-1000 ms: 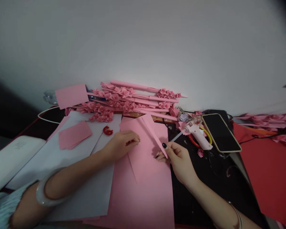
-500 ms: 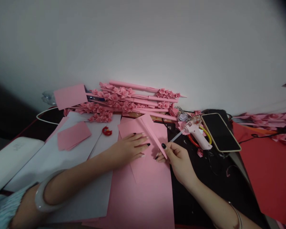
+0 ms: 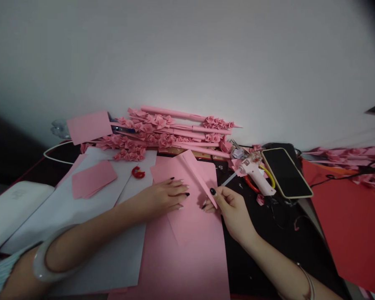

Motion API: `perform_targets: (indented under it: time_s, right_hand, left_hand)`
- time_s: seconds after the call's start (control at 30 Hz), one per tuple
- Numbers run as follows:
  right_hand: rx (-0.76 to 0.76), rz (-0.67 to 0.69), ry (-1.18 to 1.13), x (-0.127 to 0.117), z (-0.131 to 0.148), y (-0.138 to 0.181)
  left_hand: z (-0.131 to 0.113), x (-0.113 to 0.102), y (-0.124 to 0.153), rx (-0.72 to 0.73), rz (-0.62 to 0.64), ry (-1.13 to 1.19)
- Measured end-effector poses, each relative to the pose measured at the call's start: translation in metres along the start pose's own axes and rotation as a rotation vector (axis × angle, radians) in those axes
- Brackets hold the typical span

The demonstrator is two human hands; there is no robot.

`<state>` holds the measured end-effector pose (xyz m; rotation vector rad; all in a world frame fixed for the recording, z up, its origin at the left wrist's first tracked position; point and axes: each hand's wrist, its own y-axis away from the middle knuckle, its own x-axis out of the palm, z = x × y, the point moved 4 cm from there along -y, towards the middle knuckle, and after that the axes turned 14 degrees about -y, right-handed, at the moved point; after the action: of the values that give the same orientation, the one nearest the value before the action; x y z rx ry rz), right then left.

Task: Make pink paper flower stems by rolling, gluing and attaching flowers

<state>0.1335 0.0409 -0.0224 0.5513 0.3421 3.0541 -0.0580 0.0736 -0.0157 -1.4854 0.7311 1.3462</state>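
Observation:
A sheet of pink paper [image 3: 183,227] lies tilted on larger pink sheets [image 3: 184,271], its right edge rolled into a narrow paper tube [image 3: 196,176]. My left hand [image 3: 162,196] rests flat on the sheet, fingers stretched out, left of the roll. At the lower end of the roll, my right hand [image 3: 233,208] pinches it between the thumb on top and fingers partly hidden beneath. Just beyond the right hand lies a white glue gun [image 3: 256,176] with a glue stick poking out toward the hand.
Pink paper flower stems [image 3: 162,131] are heaped along the wall. A phone [image 3: 286,173] lies right of the glue gun, with red paper [image 3: 340,225] farther right. Small pink cards [image 3: 93,179] and a red tape piece [image 3: 138,172] lie on white sheets [image 3: 112,258]. A white device [image 3: 18,208] sits left.
My left hand has slid slightly left across the pink sheet, away from the roll. My right hand keeps its pinch on the roll's lower end. The whole view has shifted a little.

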Motion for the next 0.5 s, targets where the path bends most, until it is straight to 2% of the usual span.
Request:
perform_targets:
  time_s: [0.13,0.23,0.5]
  right_hand:
    - [-0.003,0.020,0.022,0.001,-0.001,0.000]
    - [-0.004,0.019,0.021,0.000,-0.002,0.000]
    - [-0.011,0.004,0.010,-0.002,-0.001,-0.001]
  left_hand:
    - [-0.008,0.005,0.000,-0.139,0.111,-0.041]
    - [-0.011,0.003,-0.001,-0.211,0.150,-0.019]
    - [0.003,-0.015,-0.001,-0.025,0.126,0.182]
